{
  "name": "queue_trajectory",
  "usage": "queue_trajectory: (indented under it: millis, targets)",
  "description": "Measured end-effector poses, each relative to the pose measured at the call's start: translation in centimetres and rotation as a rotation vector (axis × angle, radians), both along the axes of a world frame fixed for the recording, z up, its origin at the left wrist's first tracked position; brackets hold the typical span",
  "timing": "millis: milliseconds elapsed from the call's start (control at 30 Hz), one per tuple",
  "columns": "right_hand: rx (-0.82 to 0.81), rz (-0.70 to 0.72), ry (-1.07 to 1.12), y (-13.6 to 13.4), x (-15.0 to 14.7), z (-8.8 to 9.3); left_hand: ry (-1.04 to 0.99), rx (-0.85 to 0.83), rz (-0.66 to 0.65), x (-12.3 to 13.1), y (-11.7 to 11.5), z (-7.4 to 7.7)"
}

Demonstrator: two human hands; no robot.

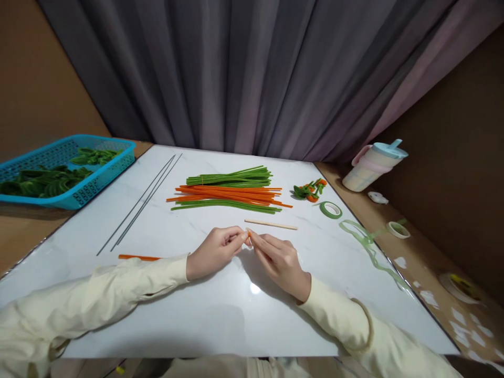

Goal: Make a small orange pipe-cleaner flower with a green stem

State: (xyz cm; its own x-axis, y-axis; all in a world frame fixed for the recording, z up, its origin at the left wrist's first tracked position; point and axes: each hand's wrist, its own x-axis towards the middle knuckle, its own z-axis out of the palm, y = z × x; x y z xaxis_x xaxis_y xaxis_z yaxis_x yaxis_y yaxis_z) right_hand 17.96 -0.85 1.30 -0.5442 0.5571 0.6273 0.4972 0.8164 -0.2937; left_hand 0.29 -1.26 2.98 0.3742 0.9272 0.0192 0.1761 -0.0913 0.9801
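Note:
My left hand (217,251) and my right hand (280,262) meet over the middle of the white board, fingertips pinched together. Between them shows a tiny bit of an orange pipe cleaner (249,234); most of it is hidden by the fingers. Just beyond the fingertips lies a thin wooden stick (271,224). Farther back are orange pipe cleaners (232,194) with green pipe cleaners (236,177) behind and more in front of them. Near my left sleeve, a short orange length (137,257) lies partly covered.
Thin dark wires (147,202) lie at the left, beside a blue basket (104,178) of green leaf shapes. To the right are small orange-and-green pieces (309,190), green tape (331,210), a loose green strip (370,247) and a lidded cup (372,167). A curtain (252,79) hangs behind.

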Motion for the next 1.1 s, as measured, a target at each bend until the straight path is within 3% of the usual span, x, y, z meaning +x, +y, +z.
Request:
queue_trajectory:
  millis: [233,567,767,1100]
  targets:
    - [0.081,-0.046,-0.054,0.12,-0.35,-0.54,0.009,-0.060,0.053,0.19,0.00,0.13]
    - [-0.168,0.021,0.159,0.19,-0.62,-0.01,0.044,-0.014,0.056,0.06,-0.04,0.18]
    - [-0.066,-0.006,0.094,0.31,-0.59,-0.52,0.115,0.044,0.082,0.01,-0.14,0.15]
    - [0.157,-0.050,-0.094,0.33,0.00,-0.72,0.069,-0.030,0.039,-0.02,0.08,0.55]
